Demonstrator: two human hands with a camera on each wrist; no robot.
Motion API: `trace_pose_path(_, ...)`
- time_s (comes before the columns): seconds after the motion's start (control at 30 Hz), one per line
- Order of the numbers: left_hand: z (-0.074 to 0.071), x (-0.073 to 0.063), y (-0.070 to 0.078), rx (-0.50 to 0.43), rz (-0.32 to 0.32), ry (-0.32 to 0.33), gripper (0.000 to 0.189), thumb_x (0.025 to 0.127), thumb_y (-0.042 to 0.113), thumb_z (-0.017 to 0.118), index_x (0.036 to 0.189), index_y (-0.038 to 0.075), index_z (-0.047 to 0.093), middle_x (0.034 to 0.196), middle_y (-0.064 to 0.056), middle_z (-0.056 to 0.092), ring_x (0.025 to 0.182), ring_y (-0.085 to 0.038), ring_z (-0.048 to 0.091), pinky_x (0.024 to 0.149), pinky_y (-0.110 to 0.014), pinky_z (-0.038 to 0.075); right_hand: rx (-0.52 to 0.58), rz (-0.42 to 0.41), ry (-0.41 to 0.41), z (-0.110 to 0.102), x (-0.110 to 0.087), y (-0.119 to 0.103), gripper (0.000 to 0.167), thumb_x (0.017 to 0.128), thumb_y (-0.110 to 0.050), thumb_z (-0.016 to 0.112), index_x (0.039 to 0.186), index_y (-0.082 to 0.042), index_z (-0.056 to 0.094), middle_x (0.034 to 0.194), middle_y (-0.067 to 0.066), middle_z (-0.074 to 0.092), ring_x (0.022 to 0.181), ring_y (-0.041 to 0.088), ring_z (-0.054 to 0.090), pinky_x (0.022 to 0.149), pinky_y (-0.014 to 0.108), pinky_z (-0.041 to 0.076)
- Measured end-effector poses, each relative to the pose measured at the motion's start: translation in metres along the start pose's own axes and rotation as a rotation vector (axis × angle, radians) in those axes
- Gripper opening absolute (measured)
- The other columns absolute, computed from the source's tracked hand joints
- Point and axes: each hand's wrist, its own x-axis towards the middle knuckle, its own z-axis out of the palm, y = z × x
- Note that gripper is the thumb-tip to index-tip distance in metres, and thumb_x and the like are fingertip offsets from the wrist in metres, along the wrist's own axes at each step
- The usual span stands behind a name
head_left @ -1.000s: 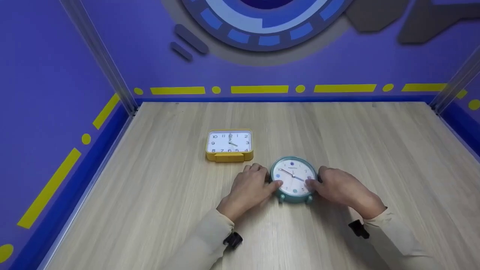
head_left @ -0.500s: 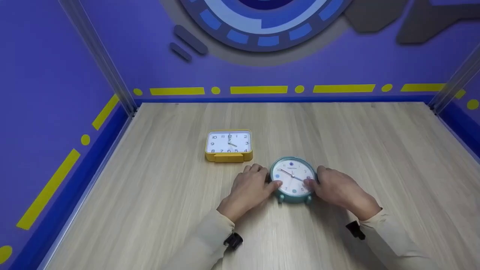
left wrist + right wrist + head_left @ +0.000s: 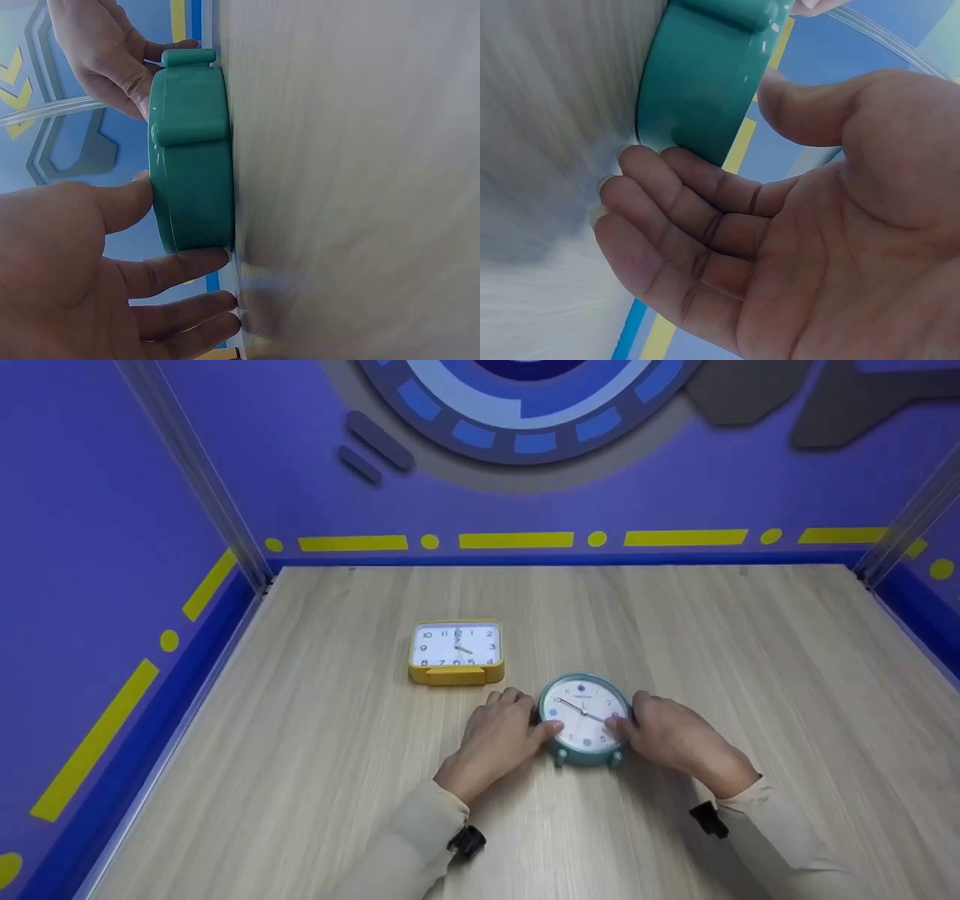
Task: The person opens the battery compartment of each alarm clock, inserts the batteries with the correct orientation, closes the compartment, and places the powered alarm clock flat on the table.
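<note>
A round green alarm clock (image 3: 585, 718) with two stubby feet lies on its back on the table, its white face turned up and its feet pointing toward me. My left hand (image 3: 499, 739) grips its left side, thumb on the edge of the face and index finger against the rim. On the opposite side my right hand (image 3: 681, 735) holds it the same way, thumb over the face near the lower right numbers. In the left wrist view the green case (image 3: 191, 161) stands close against the tabletop. The right wrist view shows the right fingers (image 3: 682, 217) bent beside the case.
A yellow rectangular alarm clock (image 3: 457, 652) lies face up just beyond my left hand, to the left of the green one. The wooden table (image 3: 315, 735) meets a blue-purple panel (image 3: 487, 502) at the back and another panel (image 3: 90, 547) on the left.
</note>
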Motion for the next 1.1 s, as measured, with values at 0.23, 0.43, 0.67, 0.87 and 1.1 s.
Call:
trace_pose_path(0.23, 0.002, 0.003, 0.001, 0.003, -0.018, 0.019, 0.055, 0.108, 0.048, 0.060, 0.133, 0.000, 0.068, 0.132, -0.014, 0.065, 0.120, -0.030, 0.058, 0.098, -0.048, 0.051, 0.040, 0.023, 0.003, 0.000, 0.005, 0.000, 0.043, 0.108, -0.030, 0.064, 0.112, 0.012, 0.055, 0.083, 0.010, 0.051, 0.078, 0.028, 0.054, 0.068, 0.043, 0.046)
trace_pose_path(0.43, 0.002, 0.006, 0.003, -0.014, -0.032, 0.032, 0.054, 0.108, 0.045, 0.060, 0.135, -0.002, 0.067, 0.131, -0.014, 0.065, 0.120, -0.030, 0.058, 0.099, -0.047, 0.050, 0.075, 0.017, 0.026, 0.000, 0.010, 0.003, 0.038, 0.109, -0.028, 0.063, 0.106, 0.009, 0.056, 0.080, 0.009, 0.050, 0.075, 0.026, 0.053, 0.065, 0.041, 0.044)
trace_pose_path(0.67, 0.002, 0.016, 0.004, -0.032, -0.055, 0.030, 0.054, 0.109, 0.044, 0.060, 0.139, -0.001, 0.065, 0.130, -0.014, 0.065, 0.119, -0.028, 0.058, 0.101, -0.045, 0.049, 0.110, 0.002, 0.043, 0.000, 0.017, 0.008, 0.038, 0.110, -0.029, 0.060, 0.106, 0.009, 0.055, 0.081, 0.009, 0.050, 0.075, 0.026, 0.053, 0.065, 0.040, 0.044)
trace_pose_path(0.87, 0.005, 0.022, 0.007, -0.052, -0.069, 0.037, 0.052, 0.108, 0.042, 0.062, 0.134, -0.002, 0.067, 0.125, -0.014, 0.066, 0.115, -0.029, 0.058, 0.098, -0.044, 0.050, 0.110, 0.005, 0.052, -0.002, 0.019, 0.011, 0.038, 0.111, -0.030, 0.059, 0.105, 0.008, 0.055, 0.080, 0.009, 0.049, 0.074, 0.026, 0.053, 0.064, 0.040, 0.043)
trace_pose_path(1.1, 0.008, 0.033, 0.011, -0.087, -0.099, 0.031, 0.054, 0.109, 0.043, 0.059, 0.137, -0.004, 0.065, 0.128, -0.014, 0.065, 0.117, -0.028, 0.058, 0.103, -0.043, 0.048, 0.114, 0.026, 0.070, -0.004, 0.025, 0.013, 0.037, 0.111, -0.027, 0.057, 0.109, 0.010, 0.054, 0.083, 0.011, 0.051, 0.076, 0.028, 0.054, 0.066, 0.043, 0.046)
